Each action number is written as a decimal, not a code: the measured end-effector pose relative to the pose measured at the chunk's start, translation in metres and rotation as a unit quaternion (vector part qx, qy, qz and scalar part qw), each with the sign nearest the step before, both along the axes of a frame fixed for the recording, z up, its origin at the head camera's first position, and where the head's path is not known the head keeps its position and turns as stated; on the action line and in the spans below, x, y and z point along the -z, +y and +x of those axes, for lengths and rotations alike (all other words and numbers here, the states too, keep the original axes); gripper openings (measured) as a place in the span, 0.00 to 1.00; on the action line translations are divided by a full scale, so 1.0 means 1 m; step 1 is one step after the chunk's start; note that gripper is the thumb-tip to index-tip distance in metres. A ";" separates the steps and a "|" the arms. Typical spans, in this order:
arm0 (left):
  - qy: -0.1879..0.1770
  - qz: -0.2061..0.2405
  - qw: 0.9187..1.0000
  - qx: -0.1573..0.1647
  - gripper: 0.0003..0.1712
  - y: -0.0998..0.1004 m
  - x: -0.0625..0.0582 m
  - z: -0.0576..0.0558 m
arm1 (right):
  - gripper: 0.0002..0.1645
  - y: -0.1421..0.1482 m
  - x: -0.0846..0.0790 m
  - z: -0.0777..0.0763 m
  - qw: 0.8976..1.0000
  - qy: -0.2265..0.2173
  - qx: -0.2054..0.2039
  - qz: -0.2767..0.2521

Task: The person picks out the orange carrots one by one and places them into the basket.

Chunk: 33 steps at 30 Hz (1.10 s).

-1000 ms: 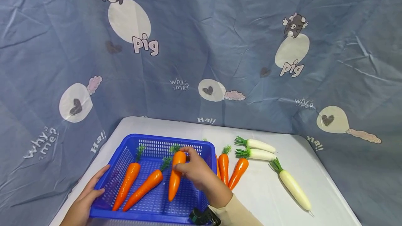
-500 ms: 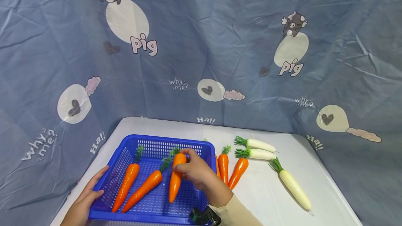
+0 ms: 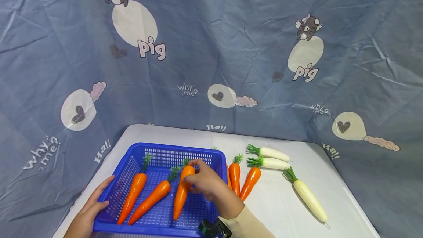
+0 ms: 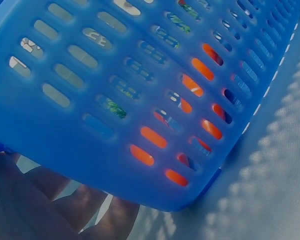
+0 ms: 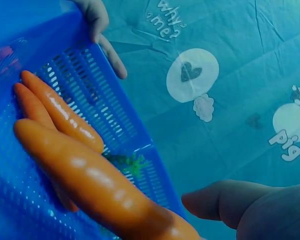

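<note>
A blue plastic basket (image 3: 155,227) with slotted walls stands on the white table. My left hand (image 3: 86,208) grips its left rim, thumb over the edge; its fingers (image 4: 112,215) show below the basket wall in the left wrist view. Inside the basket my right hand (image 3: 206,179) holds a carrot (image 3: 180,199) near its thick top, tip pointing toward me. In the right wrist view this carrot (image 5: 90,175) crosses in front, with the thumb (image 5: 215,200) beside it; the other fingers are hidden there. Two more carrots, a left one (image 3: 133,197) and a middle one (image 3: 150,201), lie in the basket.
Right of the basket lie an upright-pointing carrot (image 3: 235,175), a slanted carrot (image 3: 251,183) and one partly hidden by the basket wall. Further right are three white radishes, the nearest radish (image 3: 310,199) lying diagonally. A blue printed cloth (image 3: 264,65) hangs behind the table.
The carrot in my right hand has tilted slightly, its tip swinging a little toward me and to the left. My left hand stays on the basket rim.
</note>
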<state>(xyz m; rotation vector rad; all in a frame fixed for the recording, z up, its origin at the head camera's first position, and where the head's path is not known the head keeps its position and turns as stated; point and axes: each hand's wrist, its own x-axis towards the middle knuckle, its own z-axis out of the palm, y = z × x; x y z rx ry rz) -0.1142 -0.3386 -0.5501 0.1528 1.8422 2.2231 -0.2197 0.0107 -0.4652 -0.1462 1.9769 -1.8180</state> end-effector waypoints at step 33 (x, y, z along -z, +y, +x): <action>0.034 0.093 0.991 0.086 0.41 -0.005 0.002 -0.002 | 0.29 0.001 -0.003 0.002 1.000 -0.009 0.002 -0.024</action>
